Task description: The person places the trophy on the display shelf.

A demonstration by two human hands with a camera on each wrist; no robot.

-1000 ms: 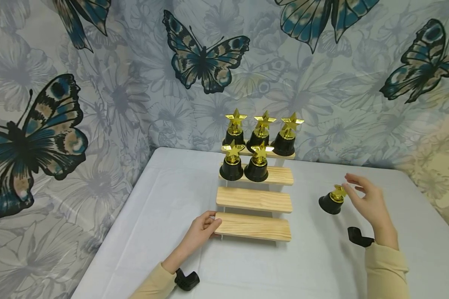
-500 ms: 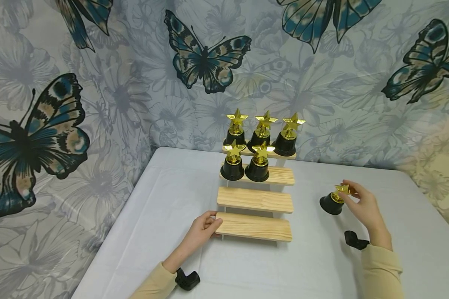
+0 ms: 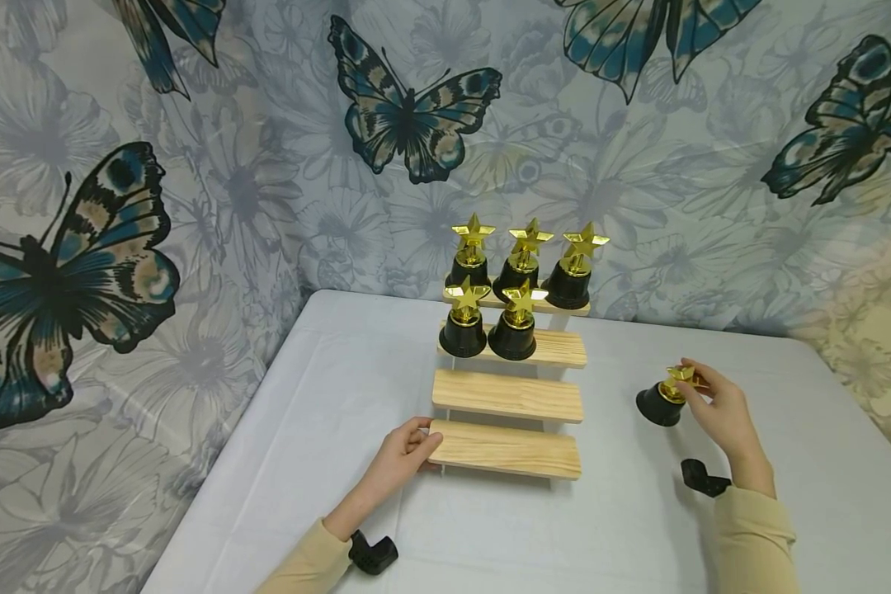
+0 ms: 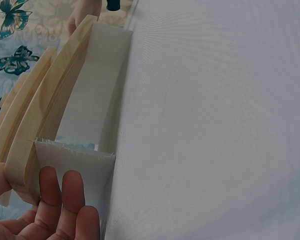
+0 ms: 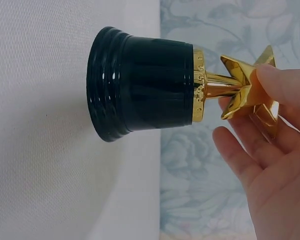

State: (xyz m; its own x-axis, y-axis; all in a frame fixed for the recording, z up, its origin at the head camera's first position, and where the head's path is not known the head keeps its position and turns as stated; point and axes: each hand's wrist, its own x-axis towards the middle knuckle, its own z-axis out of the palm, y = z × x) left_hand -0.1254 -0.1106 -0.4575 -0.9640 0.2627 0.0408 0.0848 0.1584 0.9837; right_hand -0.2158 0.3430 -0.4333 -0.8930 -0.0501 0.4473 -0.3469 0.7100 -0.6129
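Note:
A star trophy (image 3: 662,404) with a black base and gold star is at the right side of the table. My right hand (image 3: 726,417) pinches its gold star between thumb and fingers; the right wrist view shows the thumb on the star (image 5: 247,85). Left of it stands a stepped display stand with wooden shelves. At the left end of its lowest shelf (image 3: 508,450), my left hand (image 3: 397,452) grips the board, thumb on top and fingers underneath. In the left wrist view the fingertips (image 4: 72,187) lie by the pale support panel (image 4: 77,160).
Three star trophies (image 3: 523,260) stand on the top shelf. Two more trophies (image 3: 512,338) occupy the left and middle of the second shelf (image 3: 560,350). The third shelf (image 3: 508,396) is bare wood. Behind the white-covered table (image 3: 327,371) hangs a butterfly-patterned cloth (image 3: 267,223).
My right hand has moved slightly left and its fingers have closed on the trophy's star, which they were beside one second ago. My left hand keeps its grip on the lowest shelf.

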